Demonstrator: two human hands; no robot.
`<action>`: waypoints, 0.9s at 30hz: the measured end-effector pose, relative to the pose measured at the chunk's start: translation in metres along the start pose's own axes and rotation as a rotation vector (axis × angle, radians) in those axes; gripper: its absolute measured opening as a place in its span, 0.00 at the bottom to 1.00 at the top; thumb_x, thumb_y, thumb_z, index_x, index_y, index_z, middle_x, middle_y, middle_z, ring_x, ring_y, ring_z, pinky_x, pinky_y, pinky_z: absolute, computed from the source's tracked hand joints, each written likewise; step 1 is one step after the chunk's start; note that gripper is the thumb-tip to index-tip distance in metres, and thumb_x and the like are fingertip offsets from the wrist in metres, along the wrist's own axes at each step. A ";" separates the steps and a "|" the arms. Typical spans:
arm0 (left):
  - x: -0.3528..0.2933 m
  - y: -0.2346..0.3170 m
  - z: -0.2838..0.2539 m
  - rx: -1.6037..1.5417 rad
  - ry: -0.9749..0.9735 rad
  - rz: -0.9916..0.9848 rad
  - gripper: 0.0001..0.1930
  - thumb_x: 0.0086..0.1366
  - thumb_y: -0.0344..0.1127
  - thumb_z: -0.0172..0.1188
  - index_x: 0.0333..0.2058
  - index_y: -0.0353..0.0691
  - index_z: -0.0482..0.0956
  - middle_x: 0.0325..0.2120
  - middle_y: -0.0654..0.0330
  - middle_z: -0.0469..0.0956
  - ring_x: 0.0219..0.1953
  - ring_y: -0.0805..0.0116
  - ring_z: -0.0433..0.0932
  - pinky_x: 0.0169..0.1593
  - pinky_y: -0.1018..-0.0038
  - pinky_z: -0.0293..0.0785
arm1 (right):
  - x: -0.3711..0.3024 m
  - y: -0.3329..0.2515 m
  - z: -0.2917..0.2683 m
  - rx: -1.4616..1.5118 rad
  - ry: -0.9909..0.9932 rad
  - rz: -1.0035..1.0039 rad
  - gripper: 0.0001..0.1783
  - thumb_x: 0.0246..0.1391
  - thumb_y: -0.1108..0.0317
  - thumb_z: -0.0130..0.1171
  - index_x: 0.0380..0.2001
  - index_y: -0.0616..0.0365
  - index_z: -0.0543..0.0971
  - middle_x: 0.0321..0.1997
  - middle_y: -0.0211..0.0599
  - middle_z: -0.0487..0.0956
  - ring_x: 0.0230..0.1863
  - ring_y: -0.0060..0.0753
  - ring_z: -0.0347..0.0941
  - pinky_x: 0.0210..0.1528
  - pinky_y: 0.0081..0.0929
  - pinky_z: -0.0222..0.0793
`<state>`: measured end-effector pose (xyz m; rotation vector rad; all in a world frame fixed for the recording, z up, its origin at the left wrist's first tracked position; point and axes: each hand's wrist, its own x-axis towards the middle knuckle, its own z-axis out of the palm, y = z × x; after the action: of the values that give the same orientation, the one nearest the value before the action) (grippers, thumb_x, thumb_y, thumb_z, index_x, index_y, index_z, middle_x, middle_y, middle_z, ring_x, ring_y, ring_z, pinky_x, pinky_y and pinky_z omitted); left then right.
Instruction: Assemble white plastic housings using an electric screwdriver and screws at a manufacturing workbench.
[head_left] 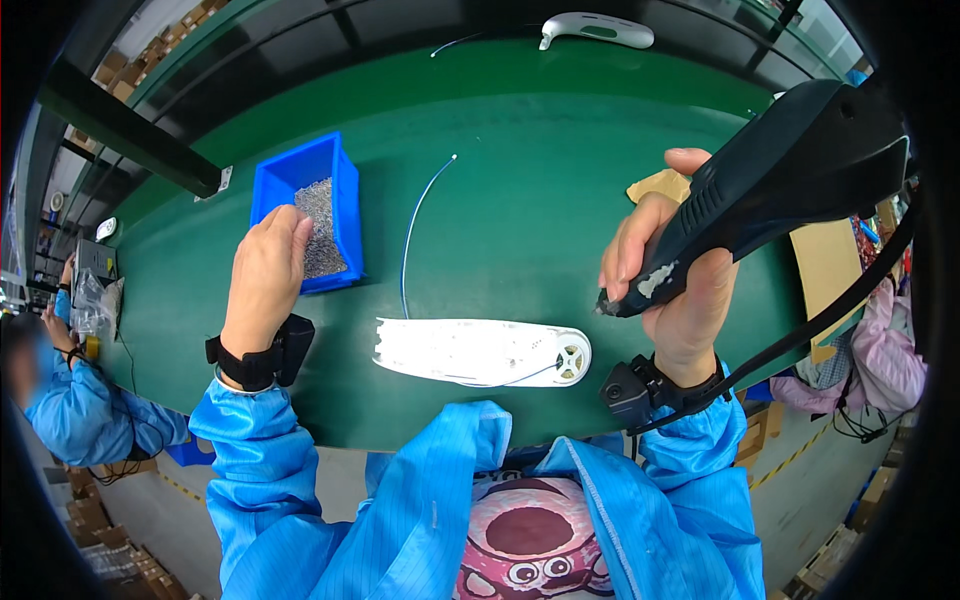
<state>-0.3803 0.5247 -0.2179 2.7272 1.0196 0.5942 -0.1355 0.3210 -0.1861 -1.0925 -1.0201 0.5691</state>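
Observation:
My left hand (268,262) hangs over the near side of a blue bin (348,225) of small metal screws (322,228). Its fingertips are pinched together; anything between them is too small or hidden to name. Wrapped in my right hand (690,300) is a black corded electric screwdriver (770,175), its tip pointing left above the green table. Between my hands, apart from both, a long white plastic housing (470,350) lies flat, with a round spoked wheel at its right end. A thin blue cable (407,245) curves away from the housing toward the far side.
A white curved housing (598,30) lies at the back edge. Behind the screwdriver are a tan scrap (660,187) and a cardboard sheet (828,265). A black cord (800,335) runs along my right side. At the far left, a person in a blue sleeve (85,410) works beside a plastic bag.

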 end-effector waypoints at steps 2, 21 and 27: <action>-0.001 0.005 -0.004 0.005 -0.006 0.003 0.05 0.57 0.28 0.54 0.26 0.33 0.70 0.22 0.51 0.71 0.25 0.54 0.71 0.29 0.65 0.65 | 0.000 -0.002 0.000 -0.007 -0.012 0.002 0.45 0.45 0.33 0.48 0.53 0.60 0.53 0.15 0.31 0.66 0.13 0.23 0.66 0.17 0.21 0.66; -0.026 0.143 0.024 -0.550 -0.189 0.466 0.06 0.46 0.31 0.64 0.25 0.40 0.77 0.22 0.64 0.73 0.29 0.69 0.72 0.44 0.69 0.63 | -0.013 -0.001 0.009 0.649 -0.273 -0.274 0.44 0.46 0.36 0.49 0.55 0.51 0.46 0.23 0.42 0.71 0.19 0.35 0.71 0.24 0.30 0.70; -0.028 0.144 0.026 -0.535 -0.158 0.469 0.06 0.46 0.31 0.64 0.25 0.41 0.78 0.22 0.65 0.73 0.30 0.70 0.71 0.48 0.66 0.60 | -0.022 -0.004 0.006 0.621 -0.245 -0.212 0.42 0.47 0.37 0.51 0.54 0.51 0.46 0.24 0.43 0.71 0.20 0.35 0.71 0.25 0.30 0.70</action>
<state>-0.3035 0.3973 -0.2083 2.4590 0.1360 0.5963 -0.1514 0.3044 -0.1905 -0.3684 -1.0531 0.7910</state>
